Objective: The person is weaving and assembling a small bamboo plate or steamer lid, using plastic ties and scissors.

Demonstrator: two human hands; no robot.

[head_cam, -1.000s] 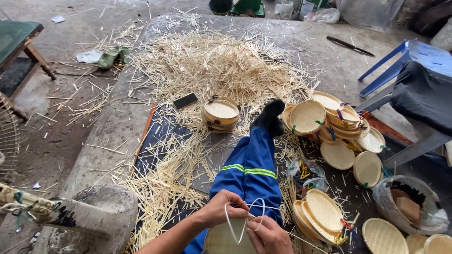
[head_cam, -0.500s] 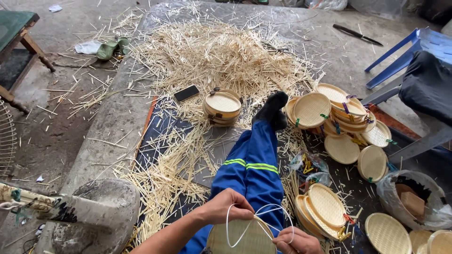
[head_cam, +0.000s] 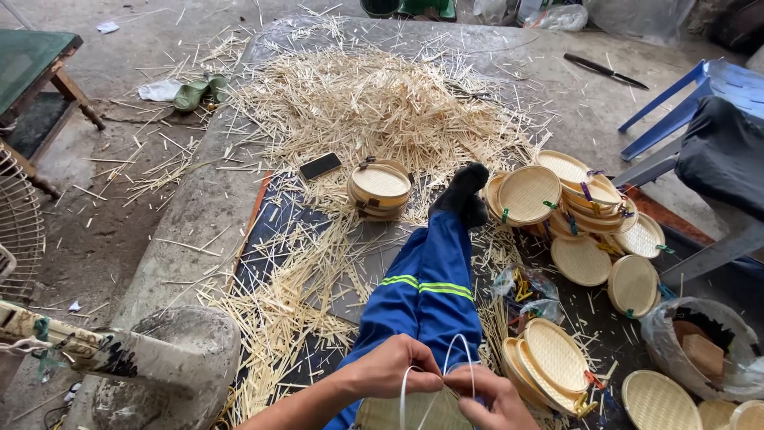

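Note:
At the bottom of the view my left hand [head_cam: 391, 369] and my right hand [head_cam: 487, 396] pinch a thin white strap [head_cam: 460, 354] that loops up between them. Under the hands sits a round woven bamboo lid [head_cam: 402, 412], partly cut off by the frame edge. My leg in blue trousers [head_cam: 426, 291] with a reflective stripe stretches forward, ending in a black sock [head_cam: 464, 195].
A heap of bamboo splints [head_cam: 374, 103] covers the mat ahead. A dark phone [head_cam: 320, 166] and a stack of round baskets [head_cam: 380, 188] lie beside it. More woven lids [head_cam: 585, 215] pile at the right, near a blue chair [head_cam: 700, 103]. A stone block [head_cam: 171, 362] stands at left.
The camera tilted slightly. My hands have drawn closer together on the strap, and the loop now stands narrower and taller above the lid.

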